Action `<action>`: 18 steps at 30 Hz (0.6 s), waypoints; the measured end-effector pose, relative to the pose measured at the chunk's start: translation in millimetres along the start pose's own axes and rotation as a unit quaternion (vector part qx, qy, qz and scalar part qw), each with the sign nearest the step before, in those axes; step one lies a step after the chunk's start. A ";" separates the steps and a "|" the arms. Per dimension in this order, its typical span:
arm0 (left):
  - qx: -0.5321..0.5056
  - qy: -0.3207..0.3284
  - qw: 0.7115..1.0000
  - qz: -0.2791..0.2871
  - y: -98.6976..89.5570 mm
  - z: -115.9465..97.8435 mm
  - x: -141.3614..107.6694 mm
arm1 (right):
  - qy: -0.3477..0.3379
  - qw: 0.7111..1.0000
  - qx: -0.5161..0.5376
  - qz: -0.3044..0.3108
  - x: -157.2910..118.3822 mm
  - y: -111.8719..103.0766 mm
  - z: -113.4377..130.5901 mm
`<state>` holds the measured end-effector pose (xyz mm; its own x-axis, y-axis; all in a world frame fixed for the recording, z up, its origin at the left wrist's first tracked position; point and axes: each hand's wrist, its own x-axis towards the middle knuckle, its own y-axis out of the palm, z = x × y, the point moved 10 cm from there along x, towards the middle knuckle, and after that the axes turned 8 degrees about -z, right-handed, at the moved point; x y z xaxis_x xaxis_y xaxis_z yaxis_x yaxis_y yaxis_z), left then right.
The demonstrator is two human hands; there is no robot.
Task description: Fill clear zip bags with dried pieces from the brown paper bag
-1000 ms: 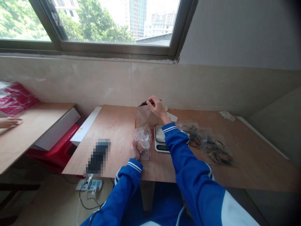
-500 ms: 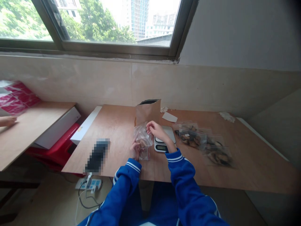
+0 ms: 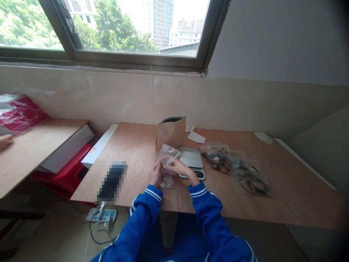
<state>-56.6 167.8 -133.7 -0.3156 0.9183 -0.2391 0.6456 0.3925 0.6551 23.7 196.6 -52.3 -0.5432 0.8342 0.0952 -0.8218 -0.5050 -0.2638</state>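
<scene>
Right hand [image 3: 180, 167] partly closed, pinching clear plastic bag [image 3: 169, 155] over plywood table [image 3: 136, 145], just left of digital scale [image 3: 191, 158]. Left hand [image 3: 156, 174] half open, fingers against the bag, grip unclear. Kraft paper pouch [image 3: 171, 133] stands behind; filled zip bags [image 3: 234, 168] lie right of the scale.
</scene>
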 end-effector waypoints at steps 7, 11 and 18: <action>-0.003 -0.008 0.999 -0.040 -10.2 2.1 0.6 | -0.027 0.999 -0.018 -0.006 -1.5 7.9 -2.4; 0.011 -0.006 0.999 -0.034 -9.7 1.4 -0.3 | -0.015 0.999 -0.019 -0.023 -4.7 6.5 -5.6; 0.002 0.007 0.998 -0.057 -12.1 -3.7 0.2 | 0.009 0.991 0.021 -0.135 -8.2 -28.1 -8.2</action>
<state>-67.1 163.1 -139.0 -0.3968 0.8671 -0.3012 0.6076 0.4940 0.6219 52.6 205.7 -53.5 -0.2990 0.9439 0.1398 -0.9437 -0.2708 -0.1898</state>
